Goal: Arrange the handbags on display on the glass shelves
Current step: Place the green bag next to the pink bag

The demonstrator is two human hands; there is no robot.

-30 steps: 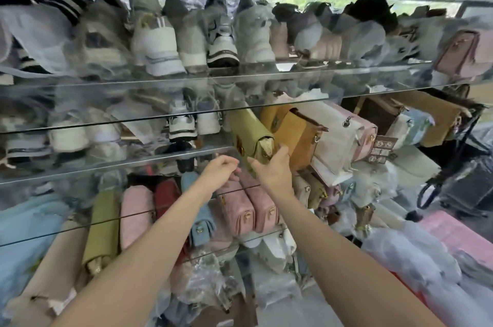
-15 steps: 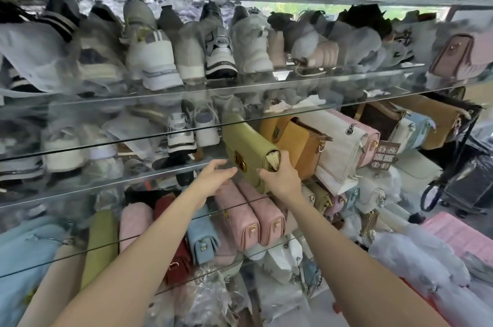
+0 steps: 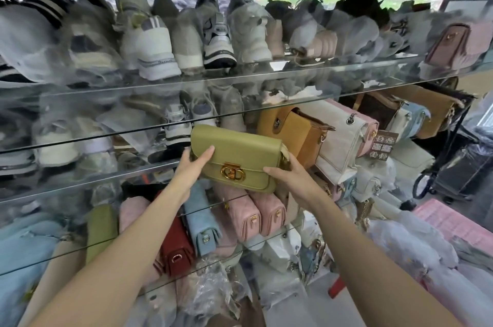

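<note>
An olive-green handbag (image 3: 240,150) with a gold clasp is held in front of the middle glass shelf (image 3: 80,188), its flap facing me. My left hand (image 3: 193,164) grips its left end, thumb across the front. My right hand (image 3: 290,174) grips its lower right corner. To its right a mustard bag (image 3: 290,129), a cream bag (image 3: 338,140) and a pink bag (image 3: 369,132) stand in a row. Below, pink quilted bags (image 3: 250,214), a light blue bag (image 3: 201,222), a red bag (image 3: 177,246) and another olive bag (image 3: 100,230) stand on the lower shelf.
Sneakers wrapped in plastic (image 3: 149,46) fill the top glass shelf (image 3: 240,78) and the left of the middle one. More bags in brown and pale blue (image 3: 416,116) stand far right. Plastic-wrapped goods (image 3: 400,246) and a pink box (image 3: 453,220) lie at lower right.
The olive-green bag has been pulled out of the row and turned from edge-on to front-facing. My left hand, free before, now holds its left end.
</note>
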